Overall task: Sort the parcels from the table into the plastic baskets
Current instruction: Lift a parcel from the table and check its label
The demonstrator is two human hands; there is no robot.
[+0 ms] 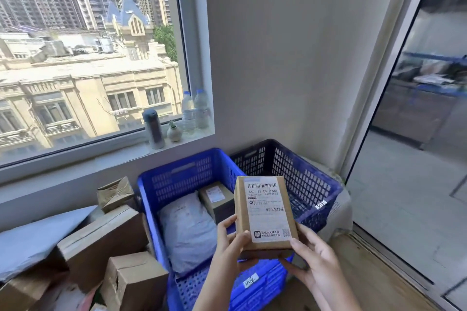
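I hold a small brown cardboard parcel (264, 212) with a white shipping label facing me, above the baskets. My left hand (231, 242) grips its lower left edge with thumb on top. My right hand (313, 257) holds its lower right corner from the side and beneath. Below it stands a bright blue plastic basket (177, 179) containing a grey poly mailer (188, 232) and a small brown box (214, 198). A darker blue basket (305, 184) stands to its right, against the wall; what shows of its inside is bare.
Several cardboard boxes (101, 240) and a grey mailer bag (38, 240) are piled at the left. On the window sill stand a flask (153, 129), a small vase and two water bottles (194, 111). A glass sliding door (417, 134) is at the right.
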